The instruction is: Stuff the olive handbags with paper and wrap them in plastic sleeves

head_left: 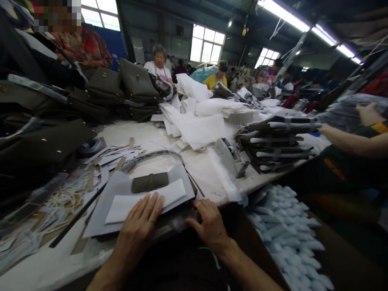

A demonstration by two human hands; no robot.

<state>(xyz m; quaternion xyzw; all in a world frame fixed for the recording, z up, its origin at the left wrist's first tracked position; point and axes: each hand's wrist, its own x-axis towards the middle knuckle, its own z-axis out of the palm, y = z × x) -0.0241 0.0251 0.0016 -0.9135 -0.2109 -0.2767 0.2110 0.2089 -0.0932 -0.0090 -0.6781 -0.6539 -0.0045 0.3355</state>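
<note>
My left hand (141, 220) lies flat, fingers stretched, on a folded white sheet (176, 194). Under that sheet is a pale grey-white wrapping sheet (104, 210), spread over a dark, flat-lying bag of which only edges show. A dark olive strap piece with a band round its middle (150, 182) rests on top. Beyond it curves a handle wrapped in clear film (151, 155). My right hand (212, 224) is at the bag's near right corner by the table edge, fingers bent and thumb apart; nothing shows in its grasp.
Olive bags (136, 81) are piled at left and back. Paper strips (118, 157) and cords litter the table (209, 173). White sheets (203, 129), a tape dispenser (232, 157) and stacked dark pieces (275, 141) lie beyond. Pale blue puffy packs (281, 234) fill the lower right; a co-worker's arm (348, 139) reaches in.
</note>
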